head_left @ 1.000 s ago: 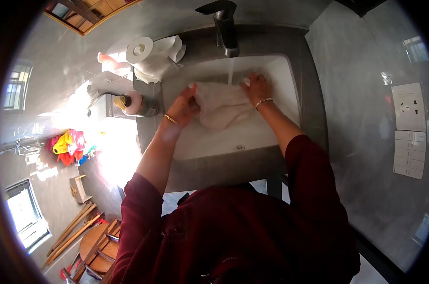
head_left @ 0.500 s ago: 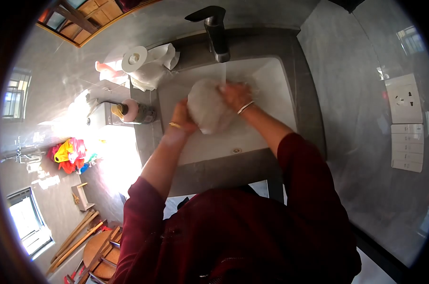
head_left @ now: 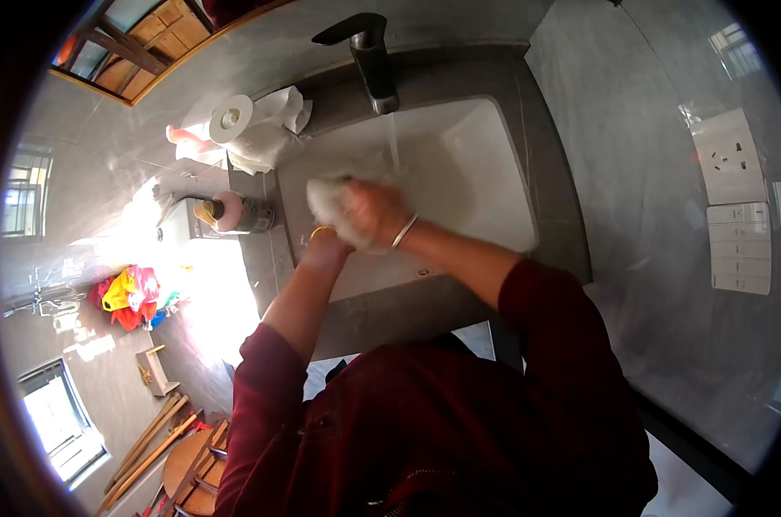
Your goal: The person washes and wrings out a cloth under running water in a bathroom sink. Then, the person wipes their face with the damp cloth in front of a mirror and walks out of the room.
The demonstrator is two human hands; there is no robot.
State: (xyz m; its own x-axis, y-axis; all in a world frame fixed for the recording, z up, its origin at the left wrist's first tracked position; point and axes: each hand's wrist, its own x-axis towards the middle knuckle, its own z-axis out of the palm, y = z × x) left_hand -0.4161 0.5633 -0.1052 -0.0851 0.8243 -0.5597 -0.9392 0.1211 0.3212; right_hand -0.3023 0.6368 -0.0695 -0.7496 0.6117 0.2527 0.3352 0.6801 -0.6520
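A white, round dish is held tilted over the left side of the white sink basin; it is blurred, so whether it is a bowl or a plate I cannot tell. My left hand, with a yellow band at the wrist, grips it from the lower left, its fingers mostly hidden behind the dish. My right hand, a pale bangle at its wrist, presses against the dish's face. Motion smears its fingers. From the dark faucet a thin stream of water falls to the right of the dish.
Left of the basin, a toilet paper roll with crumpled white paper lies on the grey counter. A pump bottle stands nearby. A socket panel is on the right wall. Wooden stools are at lower left.
Both hands and the dish have moved left and down, away from the water stream. The dish has turned from nearly face-on to steeply tilted. The view has shifted slightly.
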